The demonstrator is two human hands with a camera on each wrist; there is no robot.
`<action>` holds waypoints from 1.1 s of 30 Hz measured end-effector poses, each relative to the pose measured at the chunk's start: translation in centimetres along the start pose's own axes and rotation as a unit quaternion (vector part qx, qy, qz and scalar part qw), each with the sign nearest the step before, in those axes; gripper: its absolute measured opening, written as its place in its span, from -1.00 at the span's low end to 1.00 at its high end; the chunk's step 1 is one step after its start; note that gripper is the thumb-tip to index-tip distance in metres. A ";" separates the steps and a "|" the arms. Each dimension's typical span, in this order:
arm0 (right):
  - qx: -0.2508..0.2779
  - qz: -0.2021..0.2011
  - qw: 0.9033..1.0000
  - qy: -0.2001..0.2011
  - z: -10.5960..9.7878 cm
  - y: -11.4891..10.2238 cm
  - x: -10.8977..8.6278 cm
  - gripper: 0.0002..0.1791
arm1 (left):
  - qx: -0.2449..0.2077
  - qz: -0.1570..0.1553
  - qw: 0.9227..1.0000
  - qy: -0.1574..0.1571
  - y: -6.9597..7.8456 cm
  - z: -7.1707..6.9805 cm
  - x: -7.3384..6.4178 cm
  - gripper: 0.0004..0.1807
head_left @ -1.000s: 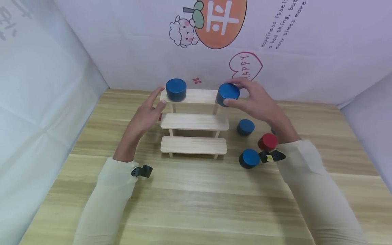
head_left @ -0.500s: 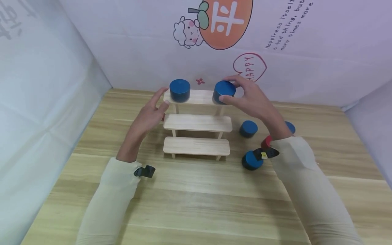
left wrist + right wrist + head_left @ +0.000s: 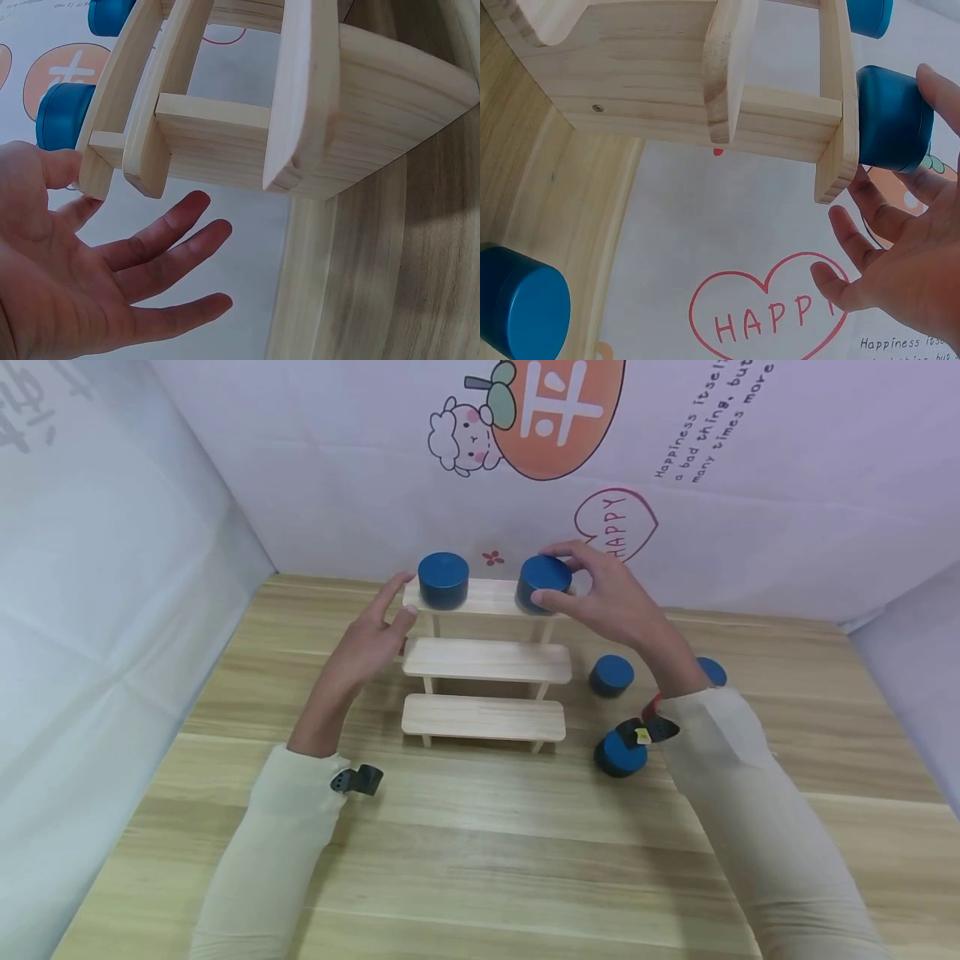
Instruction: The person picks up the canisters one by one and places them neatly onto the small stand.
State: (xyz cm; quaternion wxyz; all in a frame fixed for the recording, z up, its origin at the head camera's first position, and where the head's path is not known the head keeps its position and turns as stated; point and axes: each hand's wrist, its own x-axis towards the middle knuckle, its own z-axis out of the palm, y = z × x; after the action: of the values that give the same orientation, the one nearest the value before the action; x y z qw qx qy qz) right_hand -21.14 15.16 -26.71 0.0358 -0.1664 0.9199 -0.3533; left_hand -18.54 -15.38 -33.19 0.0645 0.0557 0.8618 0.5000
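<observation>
A three-step wooden display shelf [image 3: 487, 660] stands near the back of the table. My right hand [image 3: 615, 602] holds a round blue tin [image 3: 543, 583] between thumb and fingers. In the right wrist view that tin [image 3: 892, 120] sits against the top board at its right end. Another blue tin [image 3: 443, 582] is at the left end of the same board. My left hand [image 3: 367, 639] pinches that board's left end between thumb and index finger, and in the left wrist view the hand's [image 3: 90, 277] other fingers are spread out. The two lower steps carry nothing.
Right of the shelf, blue tins [image 3: 612, 675] lie on the wooden table [image 3: 450, 843], one [image 3: 621, 754] partly under the wrist camera and one [image 3: 711, 671] behind the right forearm. A red tin [image 3: 651, 707] is mostly hidden there. White printed cloth [image 3: 337, 485] hangs behind.
My right hand has moved the blue tin a little left along the top board. My left hand keeps its place at the board's left end. The head view has shifted slightly.
</observation>
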 end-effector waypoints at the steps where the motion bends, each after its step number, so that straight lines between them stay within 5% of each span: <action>1: 0.001 0.001 1.000 -0.001 0.0 0.0 0.0 -0.30 | 0.000 0.000 1.000 0.000 0.0 0.0 0.0 -0.40; 33: -0.005 -0.022 1.000 -0.009 0.5 0.7 0.4 -0.22 | -0.004 -0.002 1.000 0.000 0.3 -0.2 0.0 -0.39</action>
State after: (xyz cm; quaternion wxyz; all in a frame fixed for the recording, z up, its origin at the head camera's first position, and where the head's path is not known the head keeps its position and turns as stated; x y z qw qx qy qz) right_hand -21.67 15.17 -27.53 0.0356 -0.1897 0.9173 -0.3482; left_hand -18.53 -15.39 -32.79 0.0659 0.0542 0.8599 0.5033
